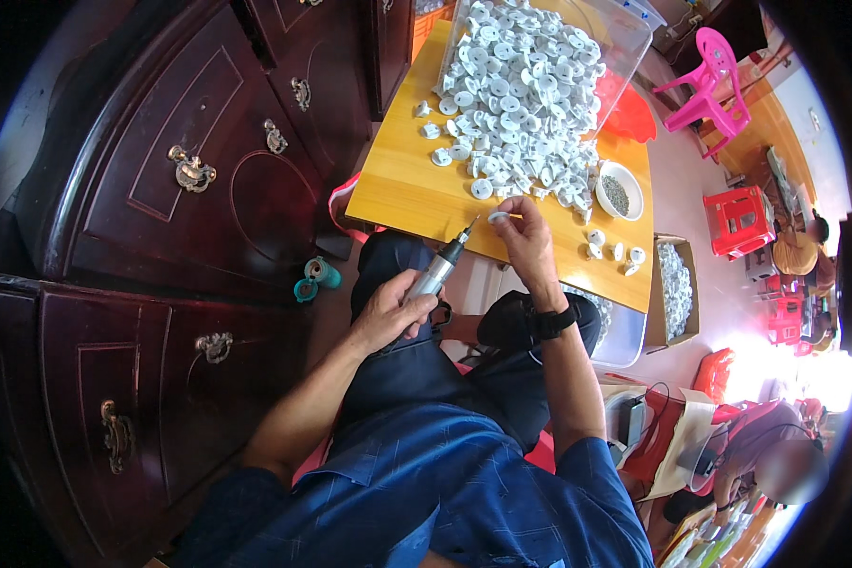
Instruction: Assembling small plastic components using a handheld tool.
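My left hand [394, 308] is wrapped round an electric screwdriver [435, 272], silver with a black nose, its bit pointing up and to the right. Between the thumb and fingers of my right hand [528, 241] is a small white round plastic part [498, 218], held close to the bit's tip. Whether bit and part touch, I cannot tell. Beyond my hands, a big heap of white plastic parts [521, 95] covers much of the yellow wooden table [398, 180]. A white bowl [637, 204] of small grey screws [615, 194] stands right of the heap. Several white parts [618, 252] lie nearer my right wrist.
Dark wooden cabinets [189, 237] close off the left. A clear plastic bin [625, 43] and a red basin [628, 112] are behind the heap. On the right stand a carton [693, 312] of parts, a red stool [736, 221] and a pink chair [715, 85]. Other people sit farther right.
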### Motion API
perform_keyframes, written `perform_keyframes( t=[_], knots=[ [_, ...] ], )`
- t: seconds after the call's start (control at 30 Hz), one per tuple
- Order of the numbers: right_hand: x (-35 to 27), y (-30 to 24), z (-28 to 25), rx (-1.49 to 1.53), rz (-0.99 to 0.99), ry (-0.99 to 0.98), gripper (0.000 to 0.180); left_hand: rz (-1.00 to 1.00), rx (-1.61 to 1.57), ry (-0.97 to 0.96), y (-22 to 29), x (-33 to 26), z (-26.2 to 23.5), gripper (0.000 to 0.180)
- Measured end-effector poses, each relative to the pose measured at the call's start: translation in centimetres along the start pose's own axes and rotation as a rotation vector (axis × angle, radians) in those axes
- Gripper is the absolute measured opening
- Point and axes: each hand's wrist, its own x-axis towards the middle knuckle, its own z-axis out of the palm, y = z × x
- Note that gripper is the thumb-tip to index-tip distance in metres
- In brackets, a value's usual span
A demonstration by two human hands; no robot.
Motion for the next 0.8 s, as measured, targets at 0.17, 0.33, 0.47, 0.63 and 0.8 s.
perform_keyframes(
  t=[0.17, 0.33, 0.47, 0.63, 0.8],
  knots=[
    [-0.2, -0.8, 0.3, -0.011, 0.05, 0.003, 0.019, -0.027, 0.008, 0.001, 0.1, -0.1, -0.1, 0.03],
    [-0.1, 1.0, 0.2, 0.001, 0.036, -0.051, 0.029, -0.021, 0.019, -0.009, 0.3, -0.1, 0.0, 0.029],
    [-0.2, 1.5, 0.2, 0.116, 0.089, -0.056, 0.027, -0.03, 0.032, -0.011, 0.2, 0.0, 0.0, 0.029],
    [-0.3, 0.6, 0.4, 0.089, 0.112, -0.055, 0.024, -0.049, 0.066, -0.012, -0.2, 0.1, -0.3, 0.029],
    [-0.5, -0.2, 0.4, 0.137, 0.212, -0.13, 0.026, -0.052, 0.056, -0.004, -0.2, 0.1, -0.2, 0.028]
  ],
)
